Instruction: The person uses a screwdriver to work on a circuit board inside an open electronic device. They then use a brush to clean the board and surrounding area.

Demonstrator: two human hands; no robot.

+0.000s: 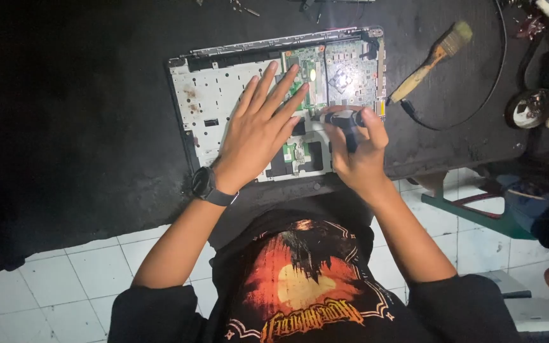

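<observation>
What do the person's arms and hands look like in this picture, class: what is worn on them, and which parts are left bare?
Both forearms are bare. The left hand has a dark wristwatch with a round face and dark strap on its wrist. The right hand wears nothing: no glove, ring or band shows. Short black sleeves of a black T-shirt cover the upper arms, ending above the elbows.
</observation>
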